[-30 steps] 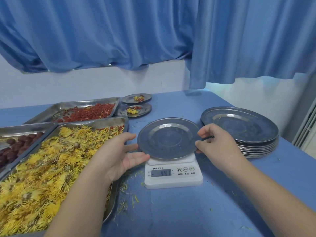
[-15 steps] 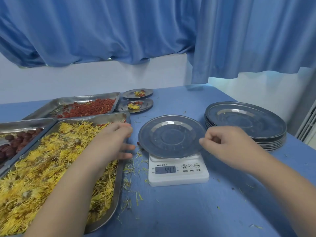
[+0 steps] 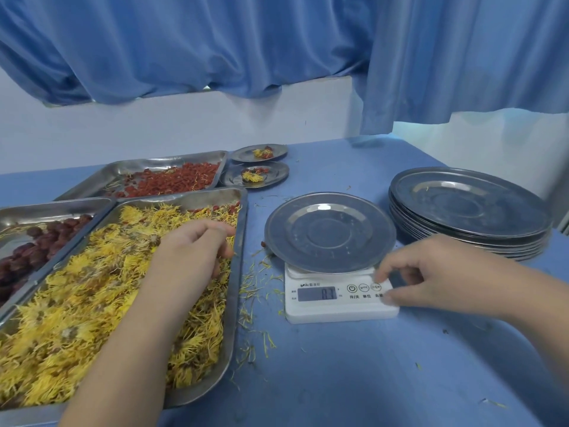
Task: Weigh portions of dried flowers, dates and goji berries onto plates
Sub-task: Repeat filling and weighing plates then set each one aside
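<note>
Far left, a steel tray of dark red dates [image 3: 37, 241] sits on a blue table [image 3: 338, 380]. Just beside it on the right, a larger steel tray of yellow dried flowers [image 3: 77, 303] runs toward the viewer. Behind both is a tray of red goji berries [image 3: 172, 180].

The left hand [image 3: 191, 251] lies over the flowers near that tray's right edge, fingers bent down into the petals. Whether it holds any cannot be told.

Behind, right of the goji tray, are two small filled plates [image 3: 255, 175], each with a little heap of flowers and red fruit.

In the centre a white kitchen scale [image 3: 338, 297] carries a bare steel plate [image 3: 329, 232]. Its display shows digits that look like 0.3. Under three round buttons are the labels 开/关, 单位 and 去皮. The small brand mark above the display is too blurred to read. Loose petals lie scattered on the table between tray and scale.

The right hand [image 3: 431, 272] grips nothing. Its fingers are loosely bent, the forefinger tip at the rightmost button and the thumb on the scale's front right corner.

Far right stands a stack of steel plates [image 3: 468, 208]. Blue curtains [image 3: 215, 41] hang behind.
</note>
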A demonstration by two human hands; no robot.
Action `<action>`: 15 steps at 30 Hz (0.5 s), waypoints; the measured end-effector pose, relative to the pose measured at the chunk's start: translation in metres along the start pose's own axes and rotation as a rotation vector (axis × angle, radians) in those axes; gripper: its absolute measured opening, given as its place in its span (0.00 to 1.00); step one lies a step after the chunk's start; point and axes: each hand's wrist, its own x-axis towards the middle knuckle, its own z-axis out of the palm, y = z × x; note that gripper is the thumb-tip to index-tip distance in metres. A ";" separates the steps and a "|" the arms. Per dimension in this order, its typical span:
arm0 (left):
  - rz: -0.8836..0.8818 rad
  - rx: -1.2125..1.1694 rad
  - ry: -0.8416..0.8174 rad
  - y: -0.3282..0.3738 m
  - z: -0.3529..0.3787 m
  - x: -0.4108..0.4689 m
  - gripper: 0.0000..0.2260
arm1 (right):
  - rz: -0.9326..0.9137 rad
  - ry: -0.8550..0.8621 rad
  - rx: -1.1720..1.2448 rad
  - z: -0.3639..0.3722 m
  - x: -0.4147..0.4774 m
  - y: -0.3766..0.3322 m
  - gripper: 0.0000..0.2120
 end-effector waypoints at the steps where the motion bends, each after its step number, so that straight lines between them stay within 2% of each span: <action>1: 0.001 -0.002 0.003 -0.001 0.000 0.000 0.13 | -0.001 0.000 0.000 0.000 0.000 0.000 0.11; 9: 0.004 0.033 0.019 -0.002 0.003 -0.002 0.13 | -0.022 0.025 -0.082 0.002 -0.001 -0.005 0.10; 15: -0.001 0.041 0.012 -0.001 0.006 -0.002 0.13 | -0.023 0.061 -0.084 0.005 -0.001 -0.011 0.03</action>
